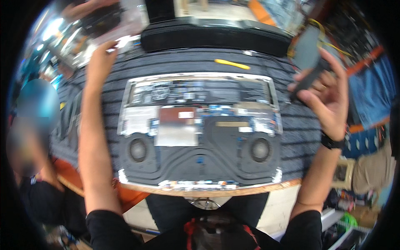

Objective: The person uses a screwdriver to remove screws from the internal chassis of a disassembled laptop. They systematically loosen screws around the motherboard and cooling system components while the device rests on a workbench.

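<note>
Laptop [200, 129] opened on mat [300, 137] | right hand [329, 98] grasping dark tool [306, 81] | left hand [100, 56] grip unclear | yellow pry stick [232, 63] beyond

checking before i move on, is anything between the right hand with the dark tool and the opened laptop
Nothing visible. The right hand holds a dark flat tool above the mat, right of the opened laptop. Only bare grey mat lies between them; the yellow pry tool sits farther back.
</note>
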Action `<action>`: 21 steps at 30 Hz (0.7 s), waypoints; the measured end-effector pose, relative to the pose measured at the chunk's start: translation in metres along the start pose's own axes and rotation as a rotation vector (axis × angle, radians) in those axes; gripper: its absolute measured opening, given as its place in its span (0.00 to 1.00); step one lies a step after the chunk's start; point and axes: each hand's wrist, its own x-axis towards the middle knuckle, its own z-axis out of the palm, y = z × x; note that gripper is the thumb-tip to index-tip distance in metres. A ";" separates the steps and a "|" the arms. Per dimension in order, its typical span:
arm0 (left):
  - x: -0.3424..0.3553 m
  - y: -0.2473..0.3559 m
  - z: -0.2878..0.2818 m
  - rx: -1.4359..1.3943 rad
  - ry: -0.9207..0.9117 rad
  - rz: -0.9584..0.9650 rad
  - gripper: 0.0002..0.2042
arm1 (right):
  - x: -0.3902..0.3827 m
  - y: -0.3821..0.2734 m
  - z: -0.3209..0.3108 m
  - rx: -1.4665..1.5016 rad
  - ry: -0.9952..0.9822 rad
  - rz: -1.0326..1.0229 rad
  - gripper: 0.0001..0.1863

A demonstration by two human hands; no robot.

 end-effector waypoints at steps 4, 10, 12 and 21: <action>0.002 -0.001 -0.002 0.014 0.017 0.018 0.13 | 0.003 -0.006 -0.005 -0.063 -0.145 0.000 0.44; 0.004 -0.001 -0.002 0.034 0.008 0.034 0.13 | 0.001 -0.002 -0.010 -0.154 -0.221 -0.009 0.42; 0.003 -0.004 -0.001 0.028 0.000 0.032 0.13 | 0.000 -0.004 -0.007 -0.142 -0.216 -0.003 0.40; 0.005 -0.008 0.000 0.030 -0.021 0.016 0.14 | 0.003 0.005 -0.004 -0.251 -0.088 -0.018 0.40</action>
